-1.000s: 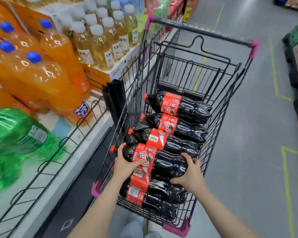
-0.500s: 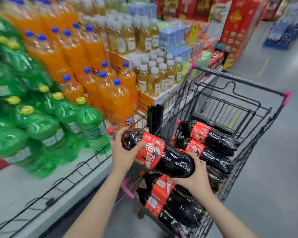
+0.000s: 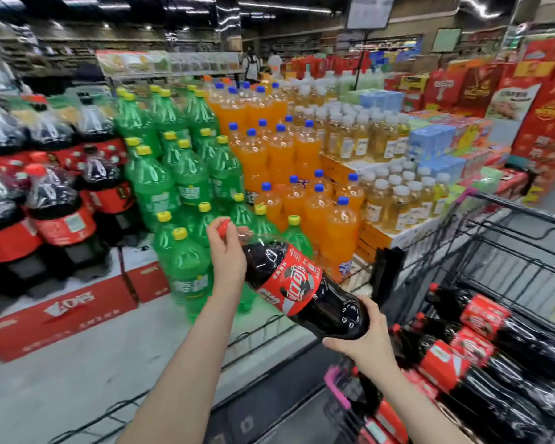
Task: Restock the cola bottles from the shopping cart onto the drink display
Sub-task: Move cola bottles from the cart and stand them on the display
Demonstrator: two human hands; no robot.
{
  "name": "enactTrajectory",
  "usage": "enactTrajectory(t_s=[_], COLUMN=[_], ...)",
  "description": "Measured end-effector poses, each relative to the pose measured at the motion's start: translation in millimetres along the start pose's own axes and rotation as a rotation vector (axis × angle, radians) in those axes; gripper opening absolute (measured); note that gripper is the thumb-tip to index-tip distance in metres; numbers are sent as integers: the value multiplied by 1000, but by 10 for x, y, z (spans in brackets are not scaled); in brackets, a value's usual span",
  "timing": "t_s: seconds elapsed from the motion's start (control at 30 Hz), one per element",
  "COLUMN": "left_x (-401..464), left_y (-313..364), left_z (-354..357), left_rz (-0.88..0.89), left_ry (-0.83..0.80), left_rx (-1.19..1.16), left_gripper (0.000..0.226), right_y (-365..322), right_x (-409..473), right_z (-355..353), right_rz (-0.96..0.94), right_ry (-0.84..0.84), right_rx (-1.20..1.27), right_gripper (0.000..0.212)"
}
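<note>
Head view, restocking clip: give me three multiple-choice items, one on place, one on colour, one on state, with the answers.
1. Where is the held cola bottle?
A. lying in the shopping cart
B. in the air between the cart and the display
C. standing on the shelf

2. What colour are the caps of the green bottles?
A. yellow
B. blue
C. white

3. How is the held bottle gripped?
A. by one hand only
B. by both hands
C. by neither

Answers: 1 B, it hangs clear of the shopping cart. 2 A, yellow caps top them. 3 B, the left hand holds its neck and the right hand its base.
</note>
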State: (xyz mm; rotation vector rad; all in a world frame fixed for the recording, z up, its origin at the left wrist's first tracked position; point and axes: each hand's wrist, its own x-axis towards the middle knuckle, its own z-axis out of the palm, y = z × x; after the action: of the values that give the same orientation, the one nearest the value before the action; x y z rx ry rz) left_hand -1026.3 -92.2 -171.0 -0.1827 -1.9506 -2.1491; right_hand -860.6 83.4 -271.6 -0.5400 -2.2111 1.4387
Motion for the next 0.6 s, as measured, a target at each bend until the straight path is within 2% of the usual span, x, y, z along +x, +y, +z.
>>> enactTrajectory(t_s=[0.1, 0.23, 0.3, 0.37, 0.47, 0.6], left_x=[212, 382, 438, 502, 632, 858], left_y=[169, 411, 564, 687, 725, 623], left_z=[-392, -885, -1088, -1246, -1478, -1823], left_rz=[100, 310, 408, 474, 540, 538], left_ry=[7, 25, -6, -84, -155, -168], left_rx=[0, 30, 57, 99, 177, 264], left_gripper=[17, 22, 20, 15, 15, 16], right_y=[-178, -483, -751, -1035, -1425, -1752], right_x=[-62, -111, -72, -10, 61, 177], right_z=[493, 1113, 1380, 1636, 1999, 2448], right_rz=[-13, -35, -68, -189, -304, -283], right_ry=[-13, -71, -139, -226, -376, -493], right_rx=[29, 11, -20, -84, -14, 128], right_gripper=[89, 82, 89, 104, 108, 104])
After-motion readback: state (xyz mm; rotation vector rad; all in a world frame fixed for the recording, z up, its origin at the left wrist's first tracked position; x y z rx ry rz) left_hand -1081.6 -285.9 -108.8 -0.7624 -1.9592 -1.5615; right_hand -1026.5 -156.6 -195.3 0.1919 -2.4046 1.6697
